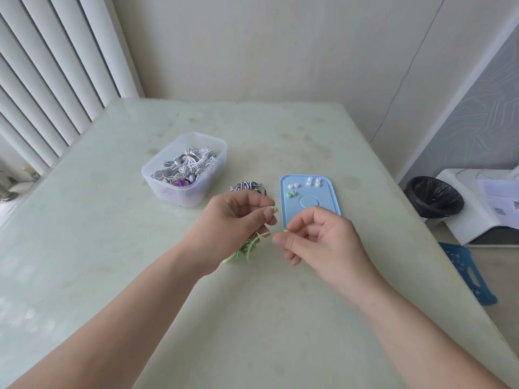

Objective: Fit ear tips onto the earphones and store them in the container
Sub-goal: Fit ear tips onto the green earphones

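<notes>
The fitting step is in hand, midway through a pair. The left hand (238, 220) is curled, thumb and forefinger pinching a pale yellow-green earbud (273, 210) with its nozzle turned toward the other hand. The rest of that green cable (247, 249) hangs bunched under the palm, just above the bench (112, 248).

The right hand (320, 240) is closed in a fine pinch on something tiny and greenish, most likely an ear tip (285, 230); it is too small to be sure. The two hands are near but not touching.

The blue lid (325, 192) lies behind the right hand, carrying white ear tips (313, 181) and a green pair (291, 195). The clear container (196, 192), toward the far left of the bench, holds a tangle of earphones. A black-and-white striped set (247, 186) waits between the container and the lid.

Next, the tip's bore must meet the nozzle squarely and be pushed on with a slight twist.
</notes>
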Tool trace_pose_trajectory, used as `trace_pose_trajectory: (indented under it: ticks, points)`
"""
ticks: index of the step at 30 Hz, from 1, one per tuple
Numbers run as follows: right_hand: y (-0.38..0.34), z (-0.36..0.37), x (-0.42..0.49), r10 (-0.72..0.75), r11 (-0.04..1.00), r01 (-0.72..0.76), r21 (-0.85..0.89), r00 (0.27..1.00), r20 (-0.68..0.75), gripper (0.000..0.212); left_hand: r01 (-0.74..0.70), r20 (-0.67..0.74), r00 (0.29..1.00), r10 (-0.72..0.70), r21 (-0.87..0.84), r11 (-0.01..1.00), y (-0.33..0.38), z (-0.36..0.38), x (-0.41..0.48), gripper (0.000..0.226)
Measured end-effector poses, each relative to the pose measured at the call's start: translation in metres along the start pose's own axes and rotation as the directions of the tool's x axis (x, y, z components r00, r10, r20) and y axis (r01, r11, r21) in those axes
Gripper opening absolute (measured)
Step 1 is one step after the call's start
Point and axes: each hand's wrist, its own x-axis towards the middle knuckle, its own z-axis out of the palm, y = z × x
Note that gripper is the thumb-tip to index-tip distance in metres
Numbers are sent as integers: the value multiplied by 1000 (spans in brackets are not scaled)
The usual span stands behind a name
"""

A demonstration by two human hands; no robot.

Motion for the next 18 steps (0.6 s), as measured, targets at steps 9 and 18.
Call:
trace_pose_trajectory:
  ticks: [9,18]
  points:
    - [1,-9,28,-13,998,8,-62,997,-81,13,24,-45,999,-27,-67,997,-10,28,16,9]
    - [-1,-11,63,-116,952,140,-272,988,100,8,39,-171,979,-115,-393,919,-24,34,28,9]
